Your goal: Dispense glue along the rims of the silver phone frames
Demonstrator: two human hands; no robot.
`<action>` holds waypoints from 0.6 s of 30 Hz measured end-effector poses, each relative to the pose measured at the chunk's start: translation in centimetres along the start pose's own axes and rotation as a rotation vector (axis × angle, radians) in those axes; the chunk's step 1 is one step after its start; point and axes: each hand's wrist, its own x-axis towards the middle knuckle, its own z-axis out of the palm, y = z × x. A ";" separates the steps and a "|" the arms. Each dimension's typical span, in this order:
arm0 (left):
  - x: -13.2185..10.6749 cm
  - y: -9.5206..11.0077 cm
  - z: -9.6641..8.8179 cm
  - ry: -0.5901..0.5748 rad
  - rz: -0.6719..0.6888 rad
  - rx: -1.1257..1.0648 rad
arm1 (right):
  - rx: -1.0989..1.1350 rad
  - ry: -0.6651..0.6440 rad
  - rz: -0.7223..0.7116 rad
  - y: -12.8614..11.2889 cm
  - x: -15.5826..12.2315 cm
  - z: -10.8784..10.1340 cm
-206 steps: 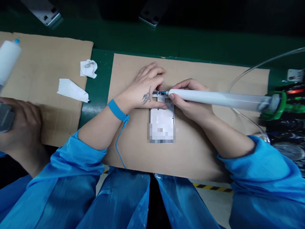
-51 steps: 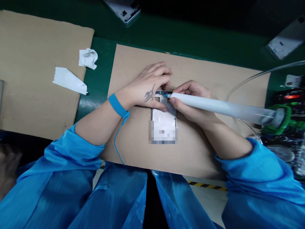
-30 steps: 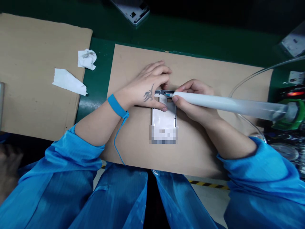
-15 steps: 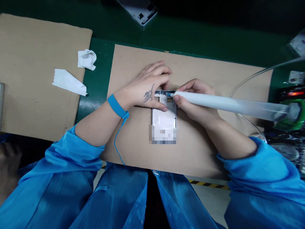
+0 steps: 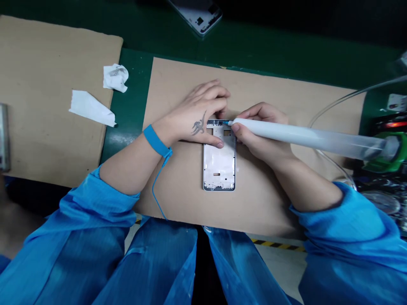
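Note:
A silver phone mid-frame (image 5: 219,163) with dark edges and small cutouts lies flat on the cardboard sheet (image 5: 178,178). My left hand (image 5: 203,112) holds its upper end, thumb pressed on the metal face and the other fingers bent past the top edge. In my right hand (image 5: 262,129), pinched near its front like a pen, is a long white glue-dispensing syringe (image 5: 305,133) with a green rear fitting. The syringe's thin blue tip (image 5: 225,123) is at the frame's upper edge; whether it touches cannot be made out.
A second phone frame (image 5: 202,19) lies at the top. Two white tissue scraps (image 5: 92,109) sit left, near another cardboard sheet (image 5: 57,76). Clear tubing (image 5: 346,97) loops on the right beside dark clutter (image 5: 381,203). A co-worker's blurred hand (image 5: 19,224) is lower left.
The far phone frame has shifted slightly right. At the left edge, another phone-like object shows more, and the co-worker's hand has moved. My hands and the syringe stay nearly in place.

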 end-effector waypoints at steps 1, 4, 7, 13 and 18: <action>0.0 0.1 0.0 -0.002 -0.001 -0.003 | 0.002 0.003 -0.007 0.0 0.0 0.0; 0.0 0.2 -0.1 -0.004 -0.003 -0.013 | 0.000 0.012 -0.031 0.0 0.0 0.0; 0.0 0.3 -0.1 -0.002 -0.007 -0.014 | -0.025 -0.003 -0.027 0.0 0.0 0.1; 0.1 0.3 0.0 -0.002 -0.020 -0.007 | -0.065 -0.029 -0.023 0.1 0.0 0.1; 0.2 0.3 -0.1 -0.004 -0.025 0.000 | -0.078 -0.037 -0.025 0.3 0.0 0.0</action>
